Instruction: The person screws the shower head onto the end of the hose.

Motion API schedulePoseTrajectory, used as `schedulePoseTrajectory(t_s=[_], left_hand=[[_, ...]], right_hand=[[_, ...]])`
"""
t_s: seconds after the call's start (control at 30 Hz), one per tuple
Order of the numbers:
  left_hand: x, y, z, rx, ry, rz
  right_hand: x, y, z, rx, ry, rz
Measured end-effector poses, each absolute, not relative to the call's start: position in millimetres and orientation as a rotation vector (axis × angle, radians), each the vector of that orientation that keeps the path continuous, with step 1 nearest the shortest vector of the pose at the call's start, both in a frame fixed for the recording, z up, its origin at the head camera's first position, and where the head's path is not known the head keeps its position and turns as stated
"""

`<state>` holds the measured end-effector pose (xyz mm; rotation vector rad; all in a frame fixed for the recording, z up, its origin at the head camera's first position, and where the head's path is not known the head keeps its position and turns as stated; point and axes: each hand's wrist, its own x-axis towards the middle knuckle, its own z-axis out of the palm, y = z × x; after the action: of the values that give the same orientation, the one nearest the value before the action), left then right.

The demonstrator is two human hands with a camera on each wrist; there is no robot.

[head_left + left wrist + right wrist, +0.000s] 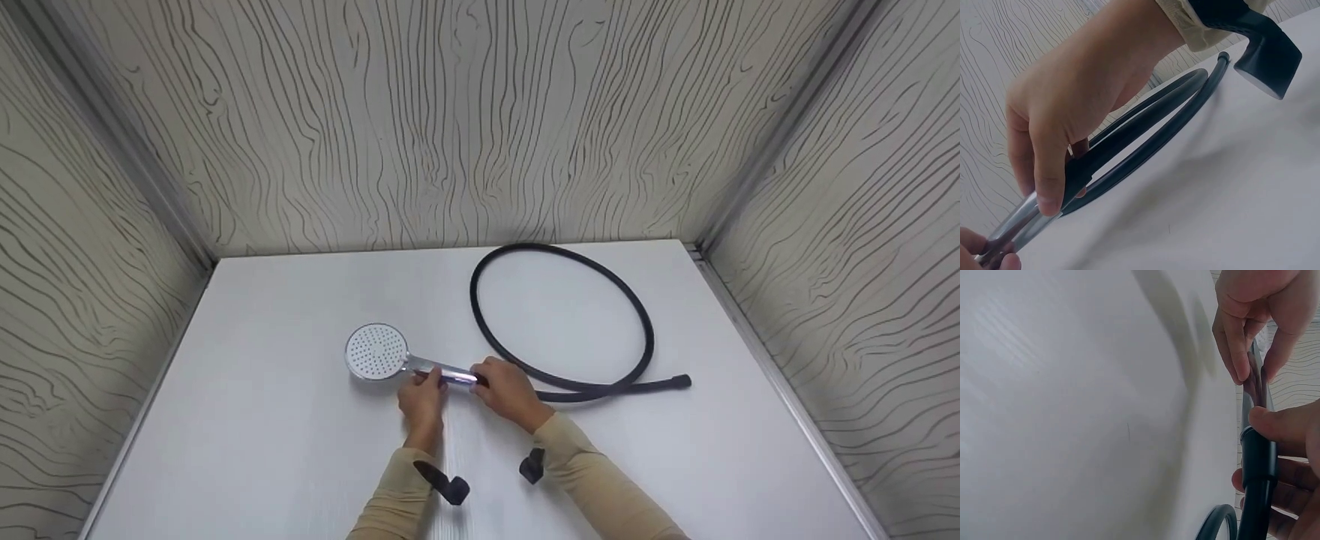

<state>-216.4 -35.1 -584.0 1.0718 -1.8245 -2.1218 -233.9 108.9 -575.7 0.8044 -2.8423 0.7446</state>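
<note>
A chrome hand shower with a round, white, dotted face lies toward the left of the table, face up. My left hand pinches its shiny handle partway along. At the handle's lower end, my right hand grips the black end fitting of a shower hose. Fitting and handle meet in line, right at the right thumb. Left fingertips stay on the chrome just beyond. The black hose runs from my right hand into one wide loop.
The hose's free end points right on the white table. Wood-grain patterned walls enclose the back and both sides. Black wrist cameras hang by the left sleeve and right sleeve.
</note>
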Motion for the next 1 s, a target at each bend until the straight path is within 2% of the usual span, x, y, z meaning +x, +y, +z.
schedulePoseTrajectory(t_s=[0.4,0.73,1.0], left_hand=[[-211.3,-46.7,-586.9,1.047,-2.149,-1.966],[-210.0,-48.3,-589.6,1.015,-1.943,-2.239],[-210.3,-49.7,-591.9,1.023,-1.989,-2.244]], right_hand=[[-234.5,110.2,-577.9,0.841,-2.806,0.686],[-236.7,112.3,-583.1,0.887,-2.792,0.673],[-236.6,112.2,-585.6,0.88,-2.792,0.669]])
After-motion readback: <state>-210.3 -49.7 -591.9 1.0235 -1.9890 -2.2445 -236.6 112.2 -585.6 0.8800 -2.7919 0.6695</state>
